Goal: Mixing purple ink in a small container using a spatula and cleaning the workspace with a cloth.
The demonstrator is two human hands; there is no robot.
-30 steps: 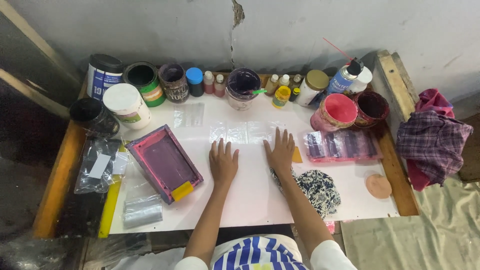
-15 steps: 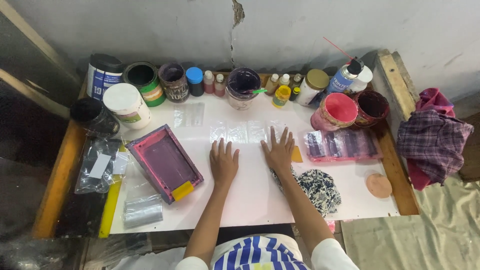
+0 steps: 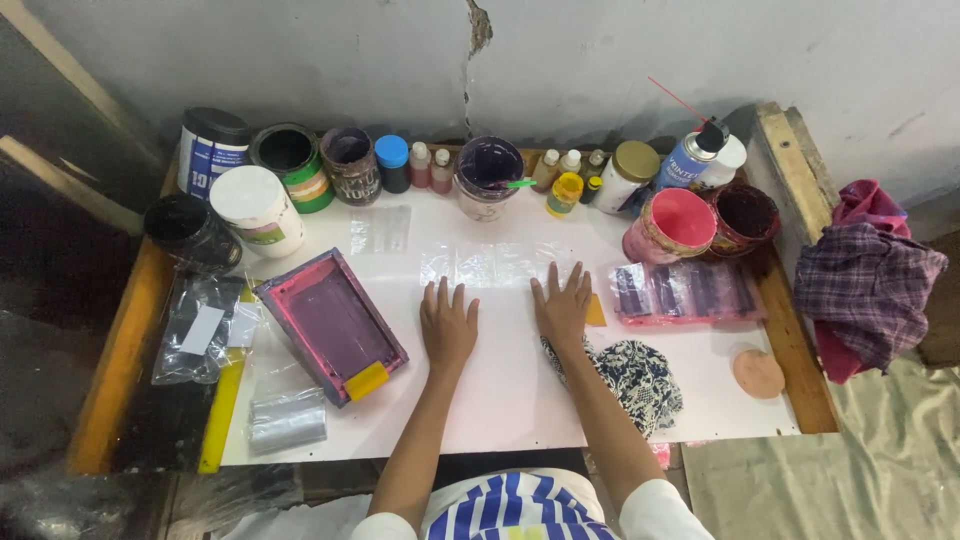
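White tabletop [image 3: 500,400] vs cracked grey wall [image 3: 560,60], paint jars [image 3: 350,165] along back. Both hands, left [image 3: 447,325] & right [image 3: 562,308], flat, fingers spread, gripping nothing.

The right hand [image 3: 562,308] now lies a little nearer the person and slightly farther left on the counter [image 3: 500,400], fingers spread; the left hand [image 3: 447,325] has slid back slightly too.

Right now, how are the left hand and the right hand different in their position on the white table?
The left hand lies flat on bare white table, fingers close together. The right hand reaches slightly farther forward, fingers spread wider, its fingertips at the edge of a clear plastic strip, beside a small yellow piece. Both lie palm down, holding nothing.
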